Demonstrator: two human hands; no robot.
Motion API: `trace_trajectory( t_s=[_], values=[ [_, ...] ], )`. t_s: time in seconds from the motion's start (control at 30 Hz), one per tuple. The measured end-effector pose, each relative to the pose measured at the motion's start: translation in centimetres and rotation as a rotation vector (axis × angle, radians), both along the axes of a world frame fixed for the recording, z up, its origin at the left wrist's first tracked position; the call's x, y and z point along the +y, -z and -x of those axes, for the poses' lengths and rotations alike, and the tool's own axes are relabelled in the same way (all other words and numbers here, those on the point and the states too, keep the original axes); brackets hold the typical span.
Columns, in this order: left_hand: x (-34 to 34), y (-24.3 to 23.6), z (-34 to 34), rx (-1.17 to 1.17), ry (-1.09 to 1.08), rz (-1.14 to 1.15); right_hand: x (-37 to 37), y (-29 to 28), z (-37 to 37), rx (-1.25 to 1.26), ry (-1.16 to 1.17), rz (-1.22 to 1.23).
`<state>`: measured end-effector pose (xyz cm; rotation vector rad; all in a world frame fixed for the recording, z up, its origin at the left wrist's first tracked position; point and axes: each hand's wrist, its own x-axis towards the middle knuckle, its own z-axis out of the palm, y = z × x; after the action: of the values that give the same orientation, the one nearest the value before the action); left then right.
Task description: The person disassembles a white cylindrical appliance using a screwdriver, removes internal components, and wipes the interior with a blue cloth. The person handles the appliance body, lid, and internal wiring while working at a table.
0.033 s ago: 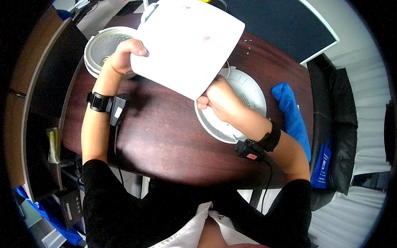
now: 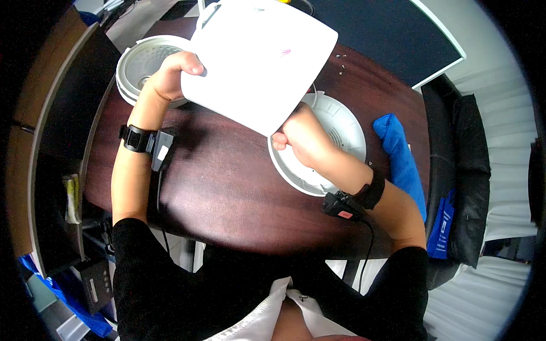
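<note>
A white appliance housing (image 2: pixel 256 62), which looks like a rice cooker body with a small pink flower print, is held tilted above the table. My left hand (image 2: pixel 173 74) is closed on its left edge, the thumb lying on the white wall and the other fingers hidden behind. At the lower right corner, my right hand (image 2: pixel 298 133) is curled, its fingertips mostly covered by the housing. What those fingers hold cannot be made out. Beneath this hand lies a round white vented base cover (image 2: pixel 350 133). A thin white wire (image 2: pixel 315 94) shows beside the housing.
A round lid part with a perforated metal plate (image 2: pixel 133 71) sits at the back left. Several small screws (image 2: pixel 342 65) lie at the back right. A blue cloth (image 2: pixel 401 159) rests along the table's right edge. A dark panel with a white rim (image 2: pixel 392 34) stands behind.
</note>
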<state>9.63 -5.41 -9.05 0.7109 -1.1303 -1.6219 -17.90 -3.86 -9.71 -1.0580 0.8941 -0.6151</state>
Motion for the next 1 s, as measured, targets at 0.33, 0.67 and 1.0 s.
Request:
trace_trajectory(
  t_s=[0.33, 0.67, 1.0],
  values=[
    [0.1, -0.4, 0.3, -0.025, 0.005, -0.001, 0.7, -0.8, -0.2, 0.251, 0.006, 0.218],
    [-0.2, 0.1, 0.1, -0.055, -0.029, 0.005, 0.4, -2.0, -0.7, -0.019, 0.034, -0.211],
    [0.7, -1.6, 1.3, -0.075, 0.031, 0.01, -0.3, -2.5, -0.8, -0.133, 0.0, -0.337]
  ],
)
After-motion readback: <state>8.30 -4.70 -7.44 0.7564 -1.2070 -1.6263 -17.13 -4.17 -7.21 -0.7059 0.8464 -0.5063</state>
